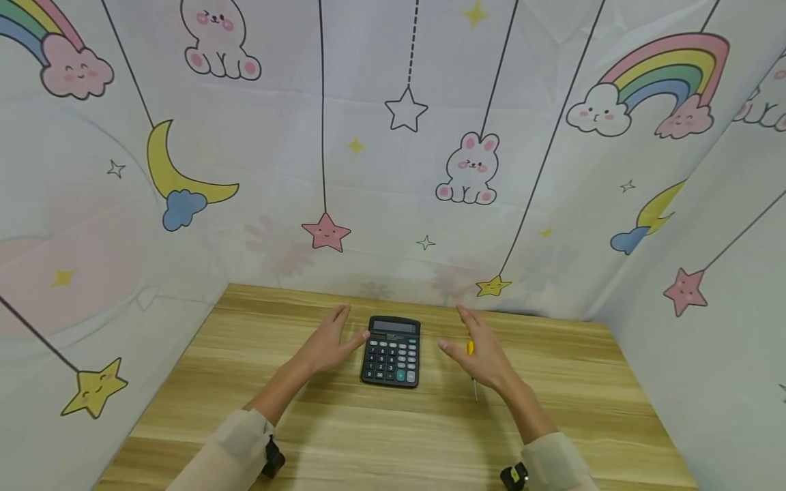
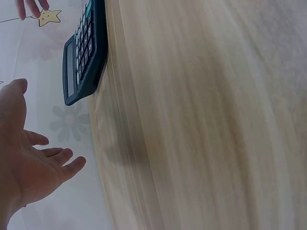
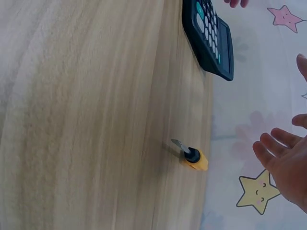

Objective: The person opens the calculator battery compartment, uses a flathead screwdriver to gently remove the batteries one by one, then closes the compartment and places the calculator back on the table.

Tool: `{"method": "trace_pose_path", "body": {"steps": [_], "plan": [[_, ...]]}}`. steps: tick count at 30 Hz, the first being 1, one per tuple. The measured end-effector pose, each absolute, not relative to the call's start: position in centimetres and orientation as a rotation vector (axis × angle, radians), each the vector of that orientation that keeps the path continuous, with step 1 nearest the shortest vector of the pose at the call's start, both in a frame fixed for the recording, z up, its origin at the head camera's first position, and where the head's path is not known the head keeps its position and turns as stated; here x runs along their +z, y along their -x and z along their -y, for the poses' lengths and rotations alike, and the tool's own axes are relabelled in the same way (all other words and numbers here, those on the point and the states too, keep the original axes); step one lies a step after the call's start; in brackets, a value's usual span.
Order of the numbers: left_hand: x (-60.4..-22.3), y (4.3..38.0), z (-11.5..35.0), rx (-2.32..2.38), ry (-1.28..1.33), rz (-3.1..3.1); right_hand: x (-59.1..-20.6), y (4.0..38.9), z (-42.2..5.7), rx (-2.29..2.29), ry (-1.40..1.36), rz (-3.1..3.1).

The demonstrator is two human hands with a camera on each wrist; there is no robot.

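A black desk calculator [image 1: 391, 352] lies face up on the wooden table, its display toward the back wall. To its left my left hand [image 1: 325, 346] hovers with fingers extended; the thumb overlaps the calculator's edge in the head view, but the left wrist view shows the hand [image 2: 38, 167] apart from it. On the other side, my right hand [image 1: 485, 356] is held above the table with fingers spread and nothing in it. Partly hidden beneath that hand is a screwdriver [image 3: 194, 159] with a yellow handle, black collar and flat metal tip, lying on the table.
The wood-grain table [image 1: 381, 436] meets a white cloth backdrop [image 1: 381, 170] printed with stars, rabbits and rainbows, which rises behind it and along both sides. A dark wrist device [image 1: 273, 457] sits at the left cuff, another [image 1: 514, 476] at the right.
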State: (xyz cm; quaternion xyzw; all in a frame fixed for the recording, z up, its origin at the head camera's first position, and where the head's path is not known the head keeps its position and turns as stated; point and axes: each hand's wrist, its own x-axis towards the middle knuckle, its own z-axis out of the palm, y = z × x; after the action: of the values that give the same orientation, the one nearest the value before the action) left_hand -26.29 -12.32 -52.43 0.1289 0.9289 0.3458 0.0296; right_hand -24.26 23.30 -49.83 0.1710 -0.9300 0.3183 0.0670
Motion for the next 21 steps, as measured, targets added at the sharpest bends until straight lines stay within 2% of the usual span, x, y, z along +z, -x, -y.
{"method": "trace_pose_path", "body": {"steps": [21], "plan": [[-52.6, 26.1, 11.5, 1.201, -0.357, -2.830, -51.5, 24.1, -21.9, 1.286, -0.516, 2.673]]}}
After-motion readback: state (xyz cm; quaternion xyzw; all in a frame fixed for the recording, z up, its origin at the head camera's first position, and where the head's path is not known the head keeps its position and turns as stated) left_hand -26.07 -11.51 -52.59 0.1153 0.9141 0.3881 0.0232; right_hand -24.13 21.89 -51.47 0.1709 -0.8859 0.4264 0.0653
